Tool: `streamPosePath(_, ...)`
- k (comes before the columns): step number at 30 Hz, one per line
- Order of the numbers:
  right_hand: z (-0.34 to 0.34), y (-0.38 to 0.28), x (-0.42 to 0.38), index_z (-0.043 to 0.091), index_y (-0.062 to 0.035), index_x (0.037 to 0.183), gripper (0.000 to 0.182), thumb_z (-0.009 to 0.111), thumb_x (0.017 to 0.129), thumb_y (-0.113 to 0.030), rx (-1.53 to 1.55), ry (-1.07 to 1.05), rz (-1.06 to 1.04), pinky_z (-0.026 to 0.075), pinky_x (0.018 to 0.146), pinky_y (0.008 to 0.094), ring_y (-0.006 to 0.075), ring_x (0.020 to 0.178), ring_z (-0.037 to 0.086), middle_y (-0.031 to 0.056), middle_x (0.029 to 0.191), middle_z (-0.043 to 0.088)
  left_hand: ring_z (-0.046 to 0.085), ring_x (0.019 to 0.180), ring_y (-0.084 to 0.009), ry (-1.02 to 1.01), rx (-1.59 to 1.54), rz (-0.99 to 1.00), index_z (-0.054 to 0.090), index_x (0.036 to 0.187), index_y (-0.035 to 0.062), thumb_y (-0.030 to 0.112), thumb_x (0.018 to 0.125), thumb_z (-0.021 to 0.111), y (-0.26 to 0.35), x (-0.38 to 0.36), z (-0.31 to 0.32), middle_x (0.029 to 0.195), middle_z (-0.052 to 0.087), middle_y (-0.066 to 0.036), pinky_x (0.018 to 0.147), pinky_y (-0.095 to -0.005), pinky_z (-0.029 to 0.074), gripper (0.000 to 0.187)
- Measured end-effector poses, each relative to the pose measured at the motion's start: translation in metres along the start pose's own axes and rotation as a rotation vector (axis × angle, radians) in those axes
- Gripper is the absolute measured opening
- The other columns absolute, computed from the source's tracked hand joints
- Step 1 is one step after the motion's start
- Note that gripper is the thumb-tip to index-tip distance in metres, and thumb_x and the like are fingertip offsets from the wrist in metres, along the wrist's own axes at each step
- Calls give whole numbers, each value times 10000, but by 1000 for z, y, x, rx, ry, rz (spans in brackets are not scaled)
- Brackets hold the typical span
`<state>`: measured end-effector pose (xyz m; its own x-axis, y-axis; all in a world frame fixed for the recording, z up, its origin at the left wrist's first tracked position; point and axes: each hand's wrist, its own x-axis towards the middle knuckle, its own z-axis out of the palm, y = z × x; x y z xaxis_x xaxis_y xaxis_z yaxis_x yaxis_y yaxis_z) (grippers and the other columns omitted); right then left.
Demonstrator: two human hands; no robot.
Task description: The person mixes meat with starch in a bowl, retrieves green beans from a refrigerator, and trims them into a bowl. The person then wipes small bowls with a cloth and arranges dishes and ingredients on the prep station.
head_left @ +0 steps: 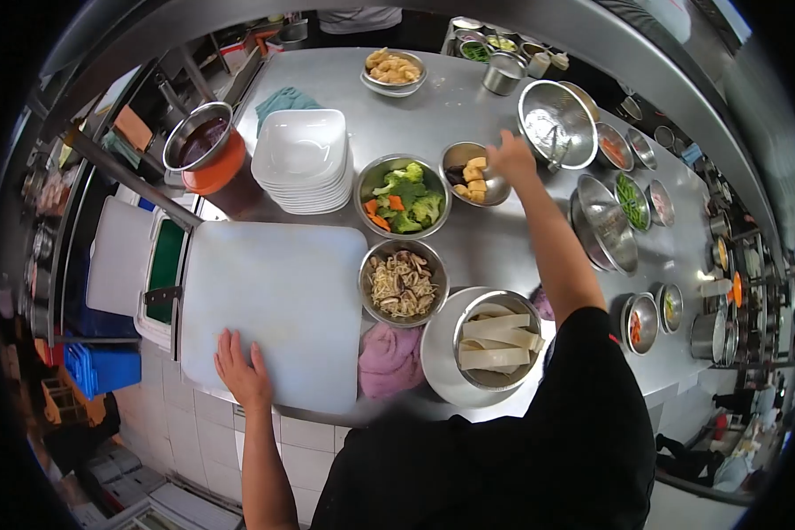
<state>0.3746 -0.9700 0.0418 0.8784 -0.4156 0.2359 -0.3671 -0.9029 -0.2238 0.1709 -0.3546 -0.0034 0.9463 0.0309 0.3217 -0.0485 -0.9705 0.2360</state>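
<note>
My left hand (243, 369) rests with spread fingers on the near edge of a white cutting board (274, 300). Stretched far forward, my right hand (511, 157) is at the right rim of a steel bowl of yellow chunks and dark pieces (473, 181), left of a large perforated colander (556, 124). Its fingers are smeared and partly turned away, so I cannot tell what they hold. Closer in stand a bowl of broccoli and carrot (404, 196), a bowl of sliced mushrooms (404, 283) and a bowl of wide pale strips (500, 343) on a white plate (442, 353).
Stacked square white dishes (300, 159) stand behind the board, beside a steel pot of dark liquid (200, 141). A purple cloth (390, 360) lies by the board. A bowl of fried pieces (393, 67) is at the back. Several steel bowls (602, 225) line the right. A shelf rail crosses overhead.
</note>
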Motion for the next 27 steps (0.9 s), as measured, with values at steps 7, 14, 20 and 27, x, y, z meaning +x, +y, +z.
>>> streamPosePath(7, 27, 45, -62, 385, -51, 1350, 535, 559, 966, -381, 1267, -614, 617, 558, 821, 519, 384, 1045, 622, 214, 1137, 603, 381, 1384, -314, 8, -8, -13, 525, 1320, 7, 274, 964, 546, -3, -3, 1, 1438, 473, -165, 1169, -487, 204, 445)
streamPosePath(14, 5, -36, -76, 370, -15, 1360, 551, 585, 965, -333, 1642, -559, 609, 548, 919, 495, 397, 1113, 586, 271, 1235, 525, 388, 1378, -312, 33, -4, -8, 538, 1305, 9, 274, 958, 550, -5, -6, 3, 1435, 477, -159, 1167, -492, 208, 437)
streamPosePath(20, 26, -86, -77, 466, -7, 1238, 381, 571, 952, -235, 1126, -736, 296, 625, 592, 444, 341, 816, 682, 205, 1088, 604, 394, 1371, -311, 15, -9, -9, 540, 1304, 20, 276, 956, 554, -4, -8, 3, 1431, 482, -154, 1165, -485, 216, 432)
streamPosePath(27, 28, -68, -52, 595, -18, 1125, 261, 566, 902, -152, 1452, -131, 409, 584, 686, 403, 301, 816, 685, 163, 985, 647, 396, 1368, -307, 36, -21, -11, 539, 1301, 21, 271, 955, 556, -3, -8, 3, 1430, 482, -151, 1160, -490, 221, 427)
